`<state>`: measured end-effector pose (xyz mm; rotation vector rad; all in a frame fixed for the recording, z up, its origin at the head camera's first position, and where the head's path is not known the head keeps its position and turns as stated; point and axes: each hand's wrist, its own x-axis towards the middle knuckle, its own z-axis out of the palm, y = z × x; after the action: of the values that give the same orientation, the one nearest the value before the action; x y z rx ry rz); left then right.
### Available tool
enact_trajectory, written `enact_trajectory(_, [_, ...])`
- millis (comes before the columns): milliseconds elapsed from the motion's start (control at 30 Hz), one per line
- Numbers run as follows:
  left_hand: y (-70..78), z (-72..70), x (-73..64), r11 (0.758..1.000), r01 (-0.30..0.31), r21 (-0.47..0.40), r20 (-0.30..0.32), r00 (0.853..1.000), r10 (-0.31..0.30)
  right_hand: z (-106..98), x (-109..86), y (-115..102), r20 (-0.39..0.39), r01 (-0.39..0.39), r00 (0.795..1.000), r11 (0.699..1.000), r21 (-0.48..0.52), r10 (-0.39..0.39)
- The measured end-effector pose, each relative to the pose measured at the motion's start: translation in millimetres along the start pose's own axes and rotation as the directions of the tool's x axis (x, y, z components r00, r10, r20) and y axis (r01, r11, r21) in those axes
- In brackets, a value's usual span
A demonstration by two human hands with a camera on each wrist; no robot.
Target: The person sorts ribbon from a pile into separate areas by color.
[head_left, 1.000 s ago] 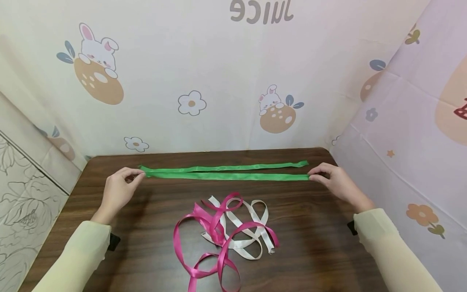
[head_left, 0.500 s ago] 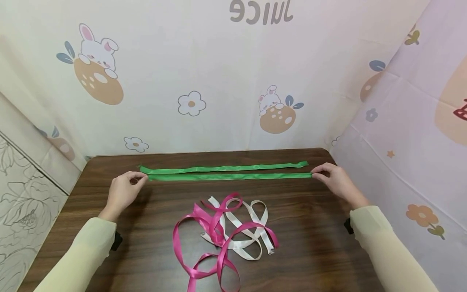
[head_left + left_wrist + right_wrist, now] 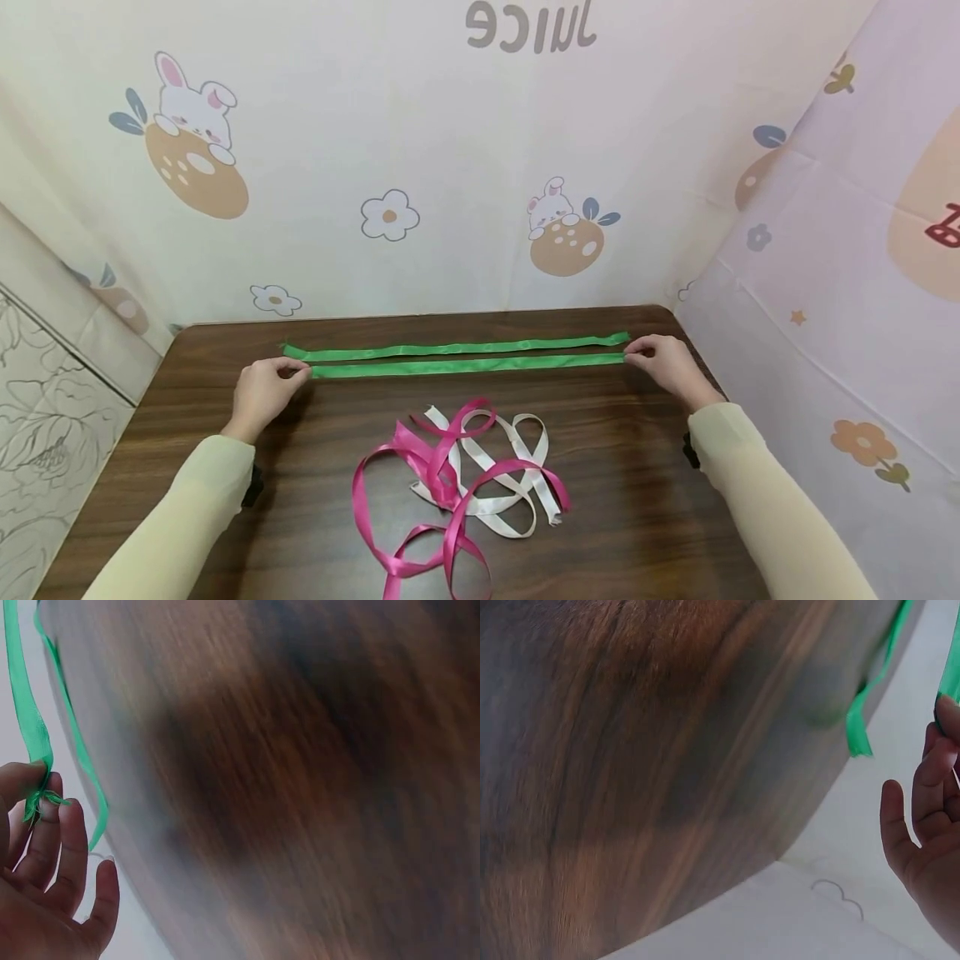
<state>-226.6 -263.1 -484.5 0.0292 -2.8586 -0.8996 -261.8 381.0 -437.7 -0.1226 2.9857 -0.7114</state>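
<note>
A green ribbon (image 3: 465,366) is stretched straight between my two hands near the table's far side. My left hand (image 3: 262,392) pinches its left end between thumb and finger; the frayed tip (image 3: 34,804) pokes out past the thumb in the left wrist view. At the other end my right hand (image 3: 667,367) pinches the ribbon the same way, the rest of its fingers loosely bent in the right wrist view. Just behind lies a second green ribbon (image 3: 457,347) on the table, roughly parallel and apart from the held one along its length.
Nearer me on the brown wooden table (image 3: 315,517) lie a loosely looped pink ribbon (image 3: 358,500) and a white ribbon (image 3: 495,505), overlapping each other. A patterned curtain (image 3: 450,108) hangs behind the table and along its right side.
The held ribbon's left end has moved right and slightly toward me, opening a gap from the ribbon behind. My right hand moved out slightly, then back left. The pink and white ribbons stay put.
</note>
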Motion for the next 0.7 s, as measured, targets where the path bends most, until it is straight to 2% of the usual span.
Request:
enact_trajectory(167, [0.5,6.3,9.2,0.999,0.035,0.011,-0.009,0.999,-0.035,12,12.6,4,-0.013,-0.024,1.000,1.000,-0.003,0.024])
enact_trajectory(400, [5.5,11.1,16.3,0.994,0.098,0.038,0.001,0.995,-0.098,23,17.9,8,-0.046,-0.053,0.997,0.998,0.020,0.054])
enact_trajectory(700, [6.4,19.6,19.8,0.990,0.124,0.060,-0.005,0.992,-0.124,36,26.1,11,-0.052,-0.101,0.993,0.994,0.037,0.103])
